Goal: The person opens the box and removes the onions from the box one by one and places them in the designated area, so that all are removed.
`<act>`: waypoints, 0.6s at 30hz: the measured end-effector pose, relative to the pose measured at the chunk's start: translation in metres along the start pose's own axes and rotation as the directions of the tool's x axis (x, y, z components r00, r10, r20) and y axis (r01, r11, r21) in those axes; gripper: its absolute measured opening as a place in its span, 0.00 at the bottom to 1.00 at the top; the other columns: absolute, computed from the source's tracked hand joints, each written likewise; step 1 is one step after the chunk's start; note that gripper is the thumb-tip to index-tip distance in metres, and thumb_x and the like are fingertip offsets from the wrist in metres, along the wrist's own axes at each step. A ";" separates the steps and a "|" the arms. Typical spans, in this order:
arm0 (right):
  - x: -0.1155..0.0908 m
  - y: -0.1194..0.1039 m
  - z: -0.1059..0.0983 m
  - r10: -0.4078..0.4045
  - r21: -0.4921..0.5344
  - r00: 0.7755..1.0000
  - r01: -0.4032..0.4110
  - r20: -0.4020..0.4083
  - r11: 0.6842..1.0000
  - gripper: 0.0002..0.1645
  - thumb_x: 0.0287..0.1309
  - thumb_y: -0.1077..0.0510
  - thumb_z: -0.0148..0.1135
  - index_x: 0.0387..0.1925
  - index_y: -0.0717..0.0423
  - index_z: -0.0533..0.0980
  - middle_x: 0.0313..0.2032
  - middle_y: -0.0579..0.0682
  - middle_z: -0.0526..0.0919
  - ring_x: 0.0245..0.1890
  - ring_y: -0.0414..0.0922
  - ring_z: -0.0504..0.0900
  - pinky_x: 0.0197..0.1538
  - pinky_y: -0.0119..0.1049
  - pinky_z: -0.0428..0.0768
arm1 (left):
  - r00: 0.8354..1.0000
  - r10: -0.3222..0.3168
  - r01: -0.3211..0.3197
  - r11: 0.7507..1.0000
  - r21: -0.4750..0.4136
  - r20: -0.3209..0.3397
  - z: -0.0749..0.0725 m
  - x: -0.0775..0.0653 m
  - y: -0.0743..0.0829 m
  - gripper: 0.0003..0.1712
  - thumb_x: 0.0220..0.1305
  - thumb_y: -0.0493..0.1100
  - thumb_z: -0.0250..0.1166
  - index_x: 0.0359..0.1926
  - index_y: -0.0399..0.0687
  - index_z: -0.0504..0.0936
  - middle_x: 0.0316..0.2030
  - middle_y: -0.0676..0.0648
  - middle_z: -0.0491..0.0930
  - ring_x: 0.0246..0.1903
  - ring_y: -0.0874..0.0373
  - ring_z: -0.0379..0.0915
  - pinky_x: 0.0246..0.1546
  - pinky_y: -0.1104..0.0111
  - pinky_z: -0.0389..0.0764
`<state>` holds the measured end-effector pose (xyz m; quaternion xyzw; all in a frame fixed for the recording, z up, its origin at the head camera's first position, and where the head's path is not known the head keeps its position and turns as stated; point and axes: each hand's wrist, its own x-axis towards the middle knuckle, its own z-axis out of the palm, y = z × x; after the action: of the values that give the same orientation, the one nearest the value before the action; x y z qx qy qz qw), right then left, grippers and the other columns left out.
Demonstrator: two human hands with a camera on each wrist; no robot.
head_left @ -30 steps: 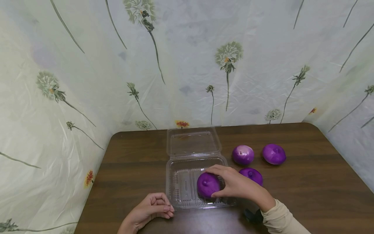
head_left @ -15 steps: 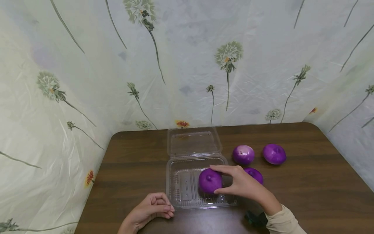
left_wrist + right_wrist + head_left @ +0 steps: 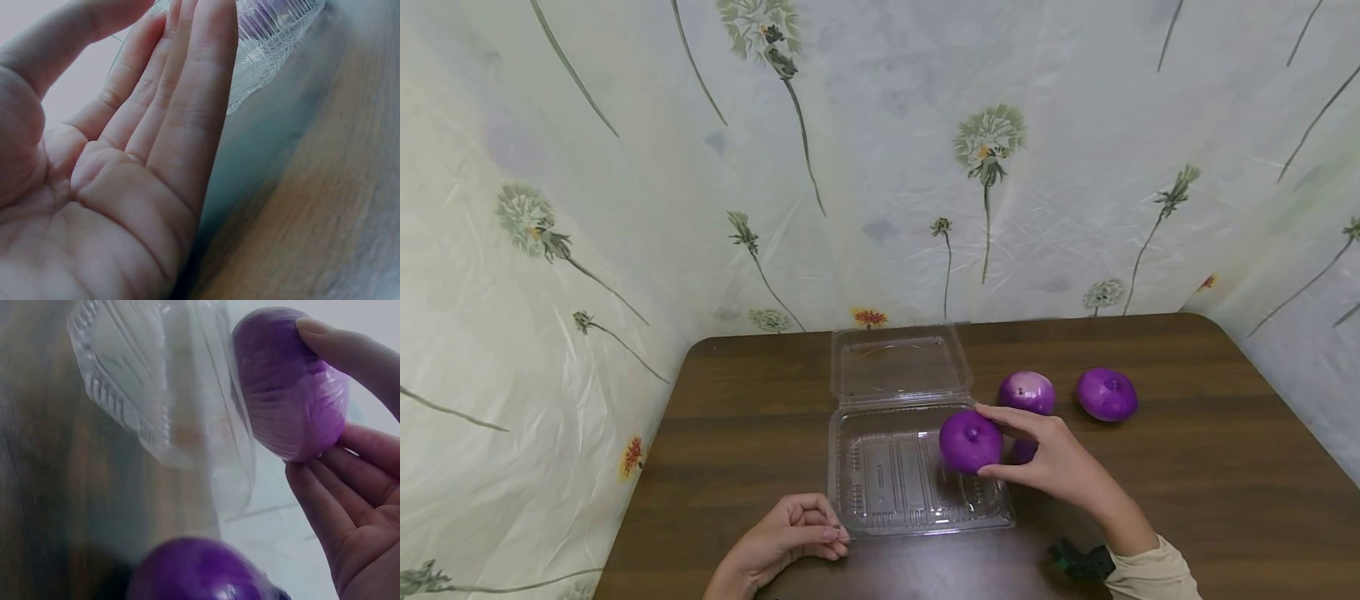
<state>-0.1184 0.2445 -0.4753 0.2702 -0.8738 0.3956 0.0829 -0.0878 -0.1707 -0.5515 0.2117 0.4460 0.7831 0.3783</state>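
Observation:
My right hand (image 3: 1060, 458) grips a purple onion (image 3: 971, 442) between thumb and fingers, held up over the right side of a clear plastic clamshell container (image 3: 880, 527). In the right wrist view, the thumb presses one side of the onion (image 3: 281, 387) and the fingertips the other, with the container's wall (image 3: 119, 394) beside it. My left hand (image 3: 790, 533) pinches the container's near left corner. From the left wrist, my palm (image 3: 112, 219) shows, its fingers reaching to the container's ribbed side (image 3: 262, 56). The container's lid (image 3: 898, 362) lies folded back, away from me.
Right of the container, one onion (image 3: 1026, 388) sits toward the back and another (image 3: 1107, 394) farther right. A third onion (image 3: 1022, 451) is mostly hidden behind my right hand. All stand on a brown wooden table (image 3: 737, 433), against a floral sheet (image 3: 880, 167).
My right hand has lifted the onion from the container's floor and moved it right and away from me, toward the right rim. My left hand has stayed at the corner.

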 end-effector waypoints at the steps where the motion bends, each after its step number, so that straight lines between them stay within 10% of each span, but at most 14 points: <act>1: -0.001 0.001 -0.003 0.011 -0.018 1.000 -0.011 -0.011 1.000 0.46 0.41 0.52 0.87 0.64 0.53 0.79 0.57 0.55 0.87 0.53 0.42 0.88 0.57 0.25 0.83 | 1.000 0.001 -0.001 1.000 0.000 0.003 0.000 0.000 0.000 0.14 0.75 0.26 0.52 0.48 0.43 0.81 0.46 0.45 0.90 0.46 0.58 0.89 0.49 0.68 0.89; 6: -0.008 0.004 -0.014 0.053 -0.078 0.996 -0.059 -0.073 0.995 0.46 0.38 0.51 0.88 0.64 0.48 0.80 0.55 0.52 0.89 0.55 0.40 0.86 0.60 0.12 0.70 | 1.000 -0.001 0.001 1.000 -0.003 0.007 0.000 0.001 0.000 0.14 0.75 0.26 0.52 0.48 0.43 0.81 0.46 0.45 0.90 0.46 0.58 0.89 0.49 0.67 0.89; 18: -0.025 0.011 -0.041 0.218 0.079 0.969 -0.210 -0.115 0.974 0.45 0.42 0.61 0.86 0.64 0.57 0.77 0.61 0.62 0.83 0.54 0.21 0.78 0.53 0.21 0.83 | 1.000 -0.002 0.002 1.000 -0.002 0.011 -0.001 0.001 -0.002 0.15 0.75 0.25 0.51 0.49 0.43 0.81 0.46 0.45 0.90 0.46 0.57 0.89 0.49 0.67 0.89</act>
<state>-0.1065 0.2909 -0.4641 0.1519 -0.8775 0.4470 0.0844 -0.0884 -0.1705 -0.5535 0.2154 0.4433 0.7819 0.3818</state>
